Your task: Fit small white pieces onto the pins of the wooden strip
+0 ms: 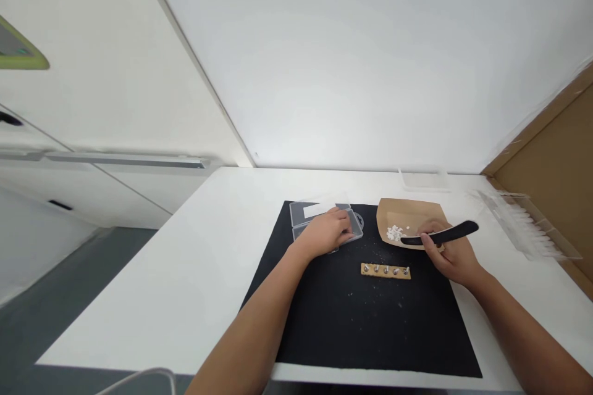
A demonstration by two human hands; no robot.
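My left hand (325, 232) rests on an opened clear plastic case (301, 212), fingers curled down into its right part. What those fingertips touch is hidden. In my right hand (448, 253) is a slim, curved black nail file (445, 236), pinched under the thumb and tilted up to the right. This hand lies against the near right corner of a brown paper tray (412, 210), its other fingers partly behind the file. Small white pieces (395, 233) are heaped at the tray's left. Nearer me lies a tan strip (386, 271) with several small metallic pegs standing in a row.
A black mat (370, 333) with light specks covers part of the white table (185, 271). At the back right stands a clear shallow box (424, 179). Farther right, a clear case of white nail tips (523, 222) lies beside a brown board (556, 166).
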